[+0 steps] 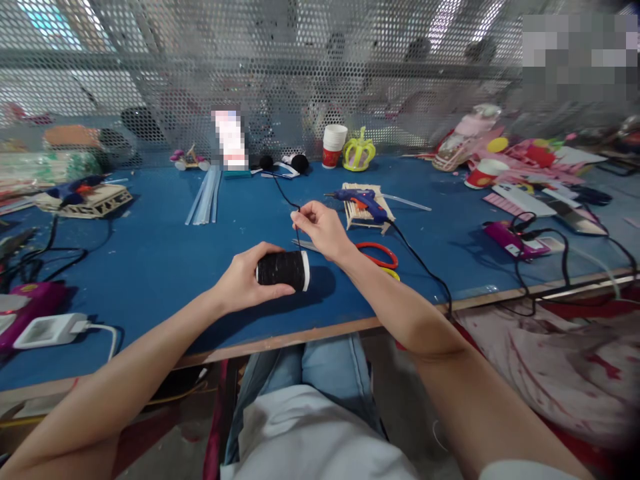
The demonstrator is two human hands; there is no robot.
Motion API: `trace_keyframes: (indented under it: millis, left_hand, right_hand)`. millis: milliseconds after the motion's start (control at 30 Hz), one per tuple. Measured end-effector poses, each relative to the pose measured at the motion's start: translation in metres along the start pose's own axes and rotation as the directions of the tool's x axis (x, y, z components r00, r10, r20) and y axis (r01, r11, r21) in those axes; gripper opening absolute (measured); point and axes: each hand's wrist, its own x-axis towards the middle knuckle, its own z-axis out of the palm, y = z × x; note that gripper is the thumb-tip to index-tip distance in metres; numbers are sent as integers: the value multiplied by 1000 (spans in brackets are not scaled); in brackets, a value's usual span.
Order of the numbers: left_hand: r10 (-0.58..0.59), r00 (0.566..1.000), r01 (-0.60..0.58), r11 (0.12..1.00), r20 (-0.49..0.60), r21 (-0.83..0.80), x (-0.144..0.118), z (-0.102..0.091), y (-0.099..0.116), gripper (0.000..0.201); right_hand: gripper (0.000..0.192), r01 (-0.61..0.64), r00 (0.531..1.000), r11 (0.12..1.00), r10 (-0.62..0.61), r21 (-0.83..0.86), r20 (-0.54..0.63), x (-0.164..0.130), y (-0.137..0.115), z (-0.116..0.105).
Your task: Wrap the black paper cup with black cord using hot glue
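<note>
My left hand (253,275) is wrapped round a spool of black cord (281,269), which lies on its side just above the blue tabletop, its white end facing right. From the spool a strand of black cord (285,193) runs up to my right hand (320,225), pinched between thumb and forefinger. Past those fingers the loose end trails toward the back of the table. Beneath my right wrist lie scissors (379,253) with red and yellow handles, their blades partly hidden by the hand.
A blue glue gun (363,200) rests on a small stick rack (371,217), its cable dropping over the front edge. Clear glue sticks (205,197), paper cups (334,143) and a yellow-green crown-shaped basket (359,152) stand farther back. Power strips (517,240) lie at both sides.
</note>
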Motion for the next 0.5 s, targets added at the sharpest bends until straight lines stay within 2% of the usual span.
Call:
trace_keyframes:
  millis: [200,500]
  left_hand:
    - [148,982,-141,988,-117,71,-2,1,-3,59]
    - [248,959,-228,963,-136,145,-1,0,-4,61]
  right_hand:
    - [34,-29,1000,999,30,-13,10,-1,-2,0]
    - [33,-44,994,999,46,-16,95,-4,-2,1]
